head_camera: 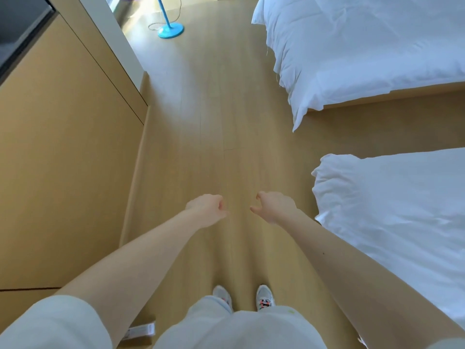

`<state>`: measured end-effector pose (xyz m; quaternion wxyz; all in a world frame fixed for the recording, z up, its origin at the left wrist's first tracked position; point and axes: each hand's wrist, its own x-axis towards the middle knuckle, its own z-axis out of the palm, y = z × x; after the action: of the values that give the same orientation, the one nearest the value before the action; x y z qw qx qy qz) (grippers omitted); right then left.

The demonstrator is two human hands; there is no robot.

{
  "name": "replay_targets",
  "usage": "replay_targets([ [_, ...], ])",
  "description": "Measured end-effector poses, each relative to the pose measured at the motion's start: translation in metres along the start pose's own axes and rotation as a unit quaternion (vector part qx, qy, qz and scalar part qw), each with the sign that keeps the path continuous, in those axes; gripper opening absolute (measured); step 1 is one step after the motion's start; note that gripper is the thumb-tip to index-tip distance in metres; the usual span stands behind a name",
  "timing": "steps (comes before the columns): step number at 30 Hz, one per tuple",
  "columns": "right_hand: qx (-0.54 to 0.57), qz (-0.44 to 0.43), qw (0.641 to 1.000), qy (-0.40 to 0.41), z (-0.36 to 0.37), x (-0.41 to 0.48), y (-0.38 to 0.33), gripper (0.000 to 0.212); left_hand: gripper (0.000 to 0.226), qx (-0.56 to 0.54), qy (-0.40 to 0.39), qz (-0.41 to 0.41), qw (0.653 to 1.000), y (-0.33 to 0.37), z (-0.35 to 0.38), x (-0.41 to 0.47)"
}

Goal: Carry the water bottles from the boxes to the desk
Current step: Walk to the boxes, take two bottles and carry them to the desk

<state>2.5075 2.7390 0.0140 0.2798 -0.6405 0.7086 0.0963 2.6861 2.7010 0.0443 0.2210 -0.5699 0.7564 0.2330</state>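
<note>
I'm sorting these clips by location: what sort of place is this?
Most likely a hotel-style twin bedroom: a far bed and a near bed, both under white duvets, stand on the right of a wood-plank floor, with a blue stand base and its cord at the far end.

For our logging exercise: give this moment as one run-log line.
place: floor between cupboard and beds | left hand: curled, empty | right hand: loose, empty | bottles: none in view

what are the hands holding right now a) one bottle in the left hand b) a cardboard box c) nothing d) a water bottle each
C: the left hand and the right hand both reach out over the wooden floor with nothing in them.
</note>
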Motion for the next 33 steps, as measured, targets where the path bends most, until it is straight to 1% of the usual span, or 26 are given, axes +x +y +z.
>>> replay_targets([
  [5, -0.008, 0.005, 1.0, -0.006, -0.019, 0.041, -0.014, 0.049, 0.029, -0.019, 0.006, -0.004, 1.0, -0.02, -0.026, 0.043],
  [10, -0.032, 0.012, 0.999, -0.002, -0.052, 0.096, -0.039, 0.049, 0.03, -0.029, 0.019, 0.011, 0.999, -0.051, -0.064, 0.101],
  [16, -0.058, 0.014, 0.998, 0.022, -0.124, 0.185, -0.098, 0.051, 0.031, -0.023, 0.052, 0.028, 0.998, -0.109, -0.15, 0.179],
  [23, -0.059, 0.025, 0.998, 0.011, -0.166, 0.268, -0.146, 0.051, 0.033, 0.009, 0.038, 0.042, 0.998, -0.165, -0.207, 0.251],
  [28, -0.058, 0.032, 0.998, 0.009, -0.188, 0.315, -0.155, 0.051, 0.032, 0.011, 0.025, 0.05, 0.998, -0.178, -0.235, 0.297],
  [33, -0.053, 0.025, 0.998, 0.005, -0.217, 0.368, -0.141, 0.051, 0.028, 0.015, 0.023, 0.051, 0.998, -0.174, -0.265, 0.344],
])
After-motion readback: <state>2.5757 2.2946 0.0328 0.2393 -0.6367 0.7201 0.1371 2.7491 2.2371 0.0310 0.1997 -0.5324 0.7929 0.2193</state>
